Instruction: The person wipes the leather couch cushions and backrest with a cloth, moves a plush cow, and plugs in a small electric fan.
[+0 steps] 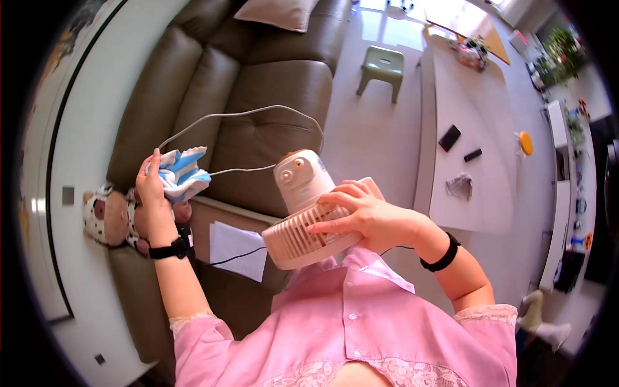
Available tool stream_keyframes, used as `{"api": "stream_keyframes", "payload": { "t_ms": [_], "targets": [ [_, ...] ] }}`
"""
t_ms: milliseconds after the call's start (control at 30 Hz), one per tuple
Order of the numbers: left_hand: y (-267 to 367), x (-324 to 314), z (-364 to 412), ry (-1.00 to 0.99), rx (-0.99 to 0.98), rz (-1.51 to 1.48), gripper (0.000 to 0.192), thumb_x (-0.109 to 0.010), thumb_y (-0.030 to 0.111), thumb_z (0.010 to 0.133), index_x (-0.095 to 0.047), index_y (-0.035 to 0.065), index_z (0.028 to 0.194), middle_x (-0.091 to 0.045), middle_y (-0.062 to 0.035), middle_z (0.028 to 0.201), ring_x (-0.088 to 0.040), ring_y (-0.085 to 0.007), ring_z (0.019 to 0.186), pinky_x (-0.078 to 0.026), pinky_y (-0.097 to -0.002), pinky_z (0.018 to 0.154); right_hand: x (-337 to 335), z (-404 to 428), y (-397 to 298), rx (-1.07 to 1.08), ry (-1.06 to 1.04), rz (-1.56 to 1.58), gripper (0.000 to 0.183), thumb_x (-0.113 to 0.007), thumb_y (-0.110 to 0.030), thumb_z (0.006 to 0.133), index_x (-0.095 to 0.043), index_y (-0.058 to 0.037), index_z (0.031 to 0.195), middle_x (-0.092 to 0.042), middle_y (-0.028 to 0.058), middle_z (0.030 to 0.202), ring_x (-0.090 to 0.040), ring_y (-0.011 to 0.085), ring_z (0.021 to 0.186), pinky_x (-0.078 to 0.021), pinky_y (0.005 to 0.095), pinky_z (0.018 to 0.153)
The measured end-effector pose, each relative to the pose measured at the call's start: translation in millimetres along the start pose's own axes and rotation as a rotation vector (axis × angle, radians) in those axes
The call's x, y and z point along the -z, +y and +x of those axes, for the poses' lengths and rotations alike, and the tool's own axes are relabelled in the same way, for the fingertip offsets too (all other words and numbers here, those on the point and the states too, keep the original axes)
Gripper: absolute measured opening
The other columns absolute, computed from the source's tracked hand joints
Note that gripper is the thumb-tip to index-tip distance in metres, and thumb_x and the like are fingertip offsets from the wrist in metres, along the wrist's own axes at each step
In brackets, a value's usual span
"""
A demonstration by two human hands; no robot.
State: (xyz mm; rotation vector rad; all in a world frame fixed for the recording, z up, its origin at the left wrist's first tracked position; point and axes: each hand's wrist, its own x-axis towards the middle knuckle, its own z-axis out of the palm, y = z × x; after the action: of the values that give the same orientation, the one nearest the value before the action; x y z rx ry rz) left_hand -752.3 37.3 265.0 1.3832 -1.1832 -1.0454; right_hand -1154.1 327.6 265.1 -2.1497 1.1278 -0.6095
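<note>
My right hand (367, 215) grips a small white electric fan (309, 213) by its slatted rear housing, in front of my chest. The fan lies tipped, with the round end of its base towards the sofa. In my left hand (154, 181), off to the left, is a blue and white striped cloth (183, 171). A pale power cord (278, 106) loops above the sofa seat from the fan towards my left hand; part of it is hidden by the cloth and fingers.
A brown leather sofa (275, 96) fills the left, with a plush toy (111, 217) and white papers (237, 246). On the right, a long white table (478, 106) holds a phone (449, 138), a remote control (473, 155) and a crumpled plastic bag (459, 186). A green stool (383, 63) stands behind.
</note>
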Motion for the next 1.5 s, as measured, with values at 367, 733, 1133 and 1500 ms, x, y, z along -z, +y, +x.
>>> {"api": "stream_keyframes", "payload": {
  "t_ms": [367,733,1133,1500],
  "targets": [
    [-226,292,-154,0.625,0.493,0.753,0.042,-0.078,0.037,0.084,-0.074,-0.0024,0.097,-0.074,-0.0139,0.089,-0.067,-0.0235,0.078,-0.052,-0.0382,0.075,8,19,13,-0.051,-0.11,-0.039,0.088,-0.079,0.002,0.057,-0.06,-0.0268,0.137,-0.041,0.015,0.146,-0.038,0.0404,0.135,-0.025,0.0539,0.116],
    [-81,335,-175,0.432,-0.262,0.931,0.015,-0.075,0.017,0.082,-0.071,0.0056,0.092,-0.067,-0.0097,0.089,-0.064,-0.03,0.083,-0.05,-0.0372,0.075,-13,61,-74,-0.414,-0.304,-0.402,0.117,-0.089,-0.007,0.055,-0.029,-0.0149,0.156,-0.029,0.0182,0.158,-0.025,0.0424,0.146,-0.0293,0.0503,0.118],
    [-2,336,-186,0.052,-1.256,0.905,0.009,-0.072,0.014,0.078,-0.07,0.0165,0.087,-0.065,0.0044,0.091,-0.06,-0.0139,0.081,-0.045,-0.0292,0.067,-185,340,-250,-0.399,-0.211,0.363,0.046,-0.05,-0.035,0.103,-0.059,-0.0001,0.132,-0.066,0.0141,0.123,-0.062,0.0225,0.111,-0.046,0.0346,0.1],
    [-52,370,-253,-0.317,-1.322,0.743,0.009,-0.065,0.014,0.081,-0.066,0.0118,0.09,-0.061,0.0037,0.093,-0.058,-0.0089,0.084,-0.043,-0.0213,0.068,-347,551,-240,-0.849,-0.512,1.287,0.026,-0.059,-0.026,0.101,-0.056,-0.0006,0.107,-0.065,0.0148,0.106,-0.066,0.0198,0.086,-0.0559,0.035,0.075]
  ]
}}
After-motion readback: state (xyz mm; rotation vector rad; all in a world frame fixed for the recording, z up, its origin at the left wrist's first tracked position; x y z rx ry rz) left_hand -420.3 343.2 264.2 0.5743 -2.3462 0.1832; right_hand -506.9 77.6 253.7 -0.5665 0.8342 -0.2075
